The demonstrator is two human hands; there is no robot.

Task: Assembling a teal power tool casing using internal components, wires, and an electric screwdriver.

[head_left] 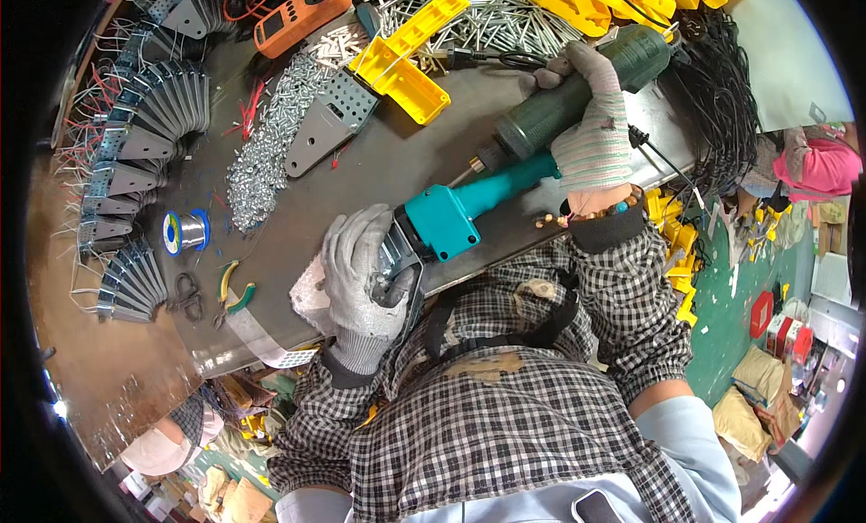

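My left hand [361,275], in a grey glove, is wrapped round the metal bracket end of a teal tool housing [442,221] at the bench's near edge. The housing has a box-shaped body with small screw holes, and its teal handle runs up to the right. In a striped, light glove, my right hand [595,131] grips a dark green power screwdriver [546,117]. Its bit points down and left, beside the teal handle; whether the tip touches anything I cannot tell. A pale pinkish pad [311,298] lies by my left hand.
Small screws [271,135] and long screws [487,22] lie heaped on the bench. A yellow plastic case [401,68], a grey perforated bracket [329,126], a solder spool [185,232] and pliers [234,293] lie leftward. Black cables [717,90] pile up right. Stacked brackets [167,108] line the far left.
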